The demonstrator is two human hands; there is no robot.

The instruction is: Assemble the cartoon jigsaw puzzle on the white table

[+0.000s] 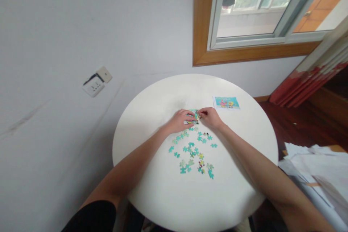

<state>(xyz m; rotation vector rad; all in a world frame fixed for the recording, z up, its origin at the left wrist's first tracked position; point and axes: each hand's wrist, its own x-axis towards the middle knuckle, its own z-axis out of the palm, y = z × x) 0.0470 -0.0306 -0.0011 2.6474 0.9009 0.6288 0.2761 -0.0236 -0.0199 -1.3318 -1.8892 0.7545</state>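
A joined section of jigsaw puzzle (pixel 193 117) lies toward the far side of the round white table, partly hidden under my hands. My left hand (pixel 182 120) rests over its left part with the fingers spread flat. At the section's right edge, my right hand (pixel 210 116) pinches a small puzzle piece (pixel 200 116) between thumb and fingertips. Loose teal, pale green and yellow puzzle pieces (pixel 191 149) are scattered on the near side of both hands. Beyond my right hand lies a picture card (pixel 227 103) with pink and yellow cartoon figures on teal.
The round white table (pixel 152 105) stands close to a white wall with a power socket (pixel 94 86). A wood-framed window (pixel 202 54) is at the upper right, with a red and cream curtain (pixel 293 87) beside it. Papers (pixel 320 170) are piled off the table's right side.
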